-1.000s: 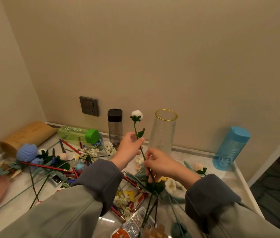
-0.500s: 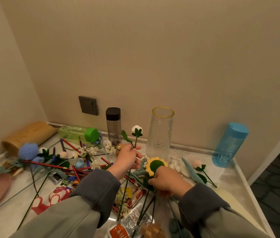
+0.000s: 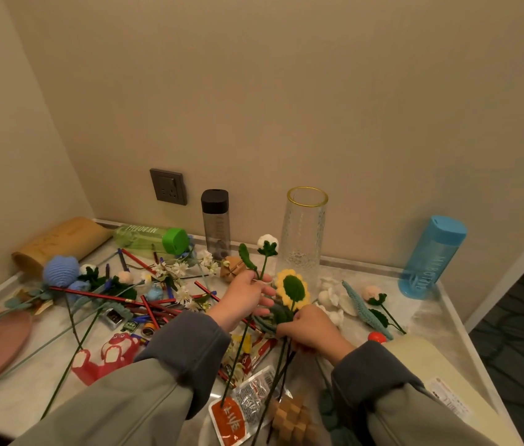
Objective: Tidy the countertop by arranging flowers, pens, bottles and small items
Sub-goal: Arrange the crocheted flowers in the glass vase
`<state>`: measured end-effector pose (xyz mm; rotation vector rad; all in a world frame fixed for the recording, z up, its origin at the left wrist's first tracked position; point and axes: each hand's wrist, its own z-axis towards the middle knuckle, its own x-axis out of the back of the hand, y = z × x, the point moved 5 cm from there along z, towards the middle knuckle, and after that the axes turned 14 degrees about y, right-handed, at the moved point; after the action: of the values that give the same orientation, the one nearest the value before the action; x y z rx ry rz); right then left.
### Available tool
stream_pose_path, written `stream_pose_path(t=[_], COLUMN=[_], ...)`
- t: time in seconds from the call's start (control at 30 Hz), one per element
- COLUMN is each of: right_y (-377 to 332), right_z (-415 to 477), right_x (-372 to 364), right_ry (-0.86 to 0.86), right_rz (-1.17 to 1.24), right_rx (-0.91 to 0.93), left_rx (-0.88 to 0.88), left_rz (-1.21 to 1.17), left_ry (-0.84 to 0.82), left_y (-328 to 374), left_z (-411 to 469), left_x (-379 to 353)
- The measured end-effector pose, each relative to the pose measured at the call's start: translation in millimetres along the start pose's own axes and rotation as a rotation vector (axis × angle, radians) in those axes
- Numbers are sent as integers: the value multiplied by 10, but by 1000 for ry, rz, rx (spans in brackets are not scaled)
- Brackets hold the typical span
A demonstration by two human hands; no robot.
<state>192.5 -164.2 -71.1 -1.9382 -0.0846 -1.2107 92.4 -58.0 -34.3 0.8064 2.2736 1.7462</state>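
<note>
Align both stems before lifting to the far vase [image 3: 304, 233]: left hand [image 3: 247, 297] pinches the white flower [image 3: 266, 243], right hand [image 3: 313, 329] grips the sunflower [image 3: 292, 289].

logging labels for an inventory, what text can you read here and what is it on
"MY BOTTLE": on the green bottle lying on its side, print upside down.
"MY BOTTLE": down the blue bottle.
White characters on the orange snack packet: too blurred to read.
Label on the cream package, print on the grey bottle: too small to read.
</note>
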Motion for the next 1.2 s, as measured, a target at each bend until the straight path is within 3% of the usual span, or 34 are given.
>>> stream_pose_path(t=[0.17,0.4,0.8,1.2], right_y=[-258,-712,-1298,-1763], right_z=[-155,-243,1,189], right_x=[141,505,1489,2618], right_ry=[-101,-52,124,411], right_rz=[434,615,633,616], right_rx=[-40,119,360,511], left_rx=[-100,-264,-455,-613], left_rz=[-51,-189,-272,-370], left_ry=[58,176,123,40], left_y=[92,384,1142,2292], left_z=[-34,-106,-241,-197], left_x=[60,204,161,13])
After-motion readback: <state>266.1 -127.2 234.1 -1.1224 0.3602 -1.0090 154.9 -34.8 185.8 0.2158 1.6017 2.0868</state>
